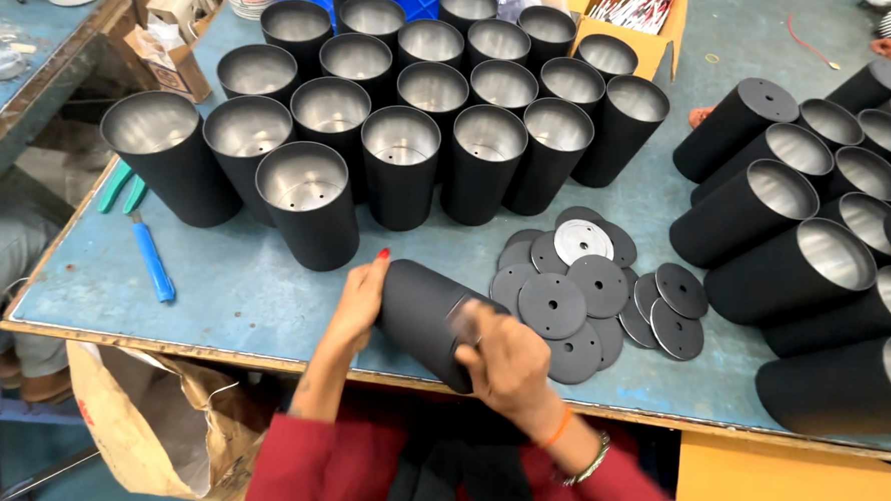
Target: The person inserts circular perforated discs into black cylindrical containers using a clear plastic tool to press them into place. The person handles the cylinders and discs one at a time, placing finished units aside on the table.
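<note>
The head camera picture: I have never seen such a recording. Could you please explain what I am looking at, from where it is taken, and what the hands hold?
There is no machine here: a person works with two bare hands. The camera sits on the person's head and looks down at a blue table. The left hand and the right hand together hold one black cylinder, lying on its side at the table's near edge. Behind it stand many upright black cylinders, open on top, silver inside. More cylinders lie stacked on the right. Beside the hands lies a pile of round black discs. A blue-handled tool lies on the left.
</note>
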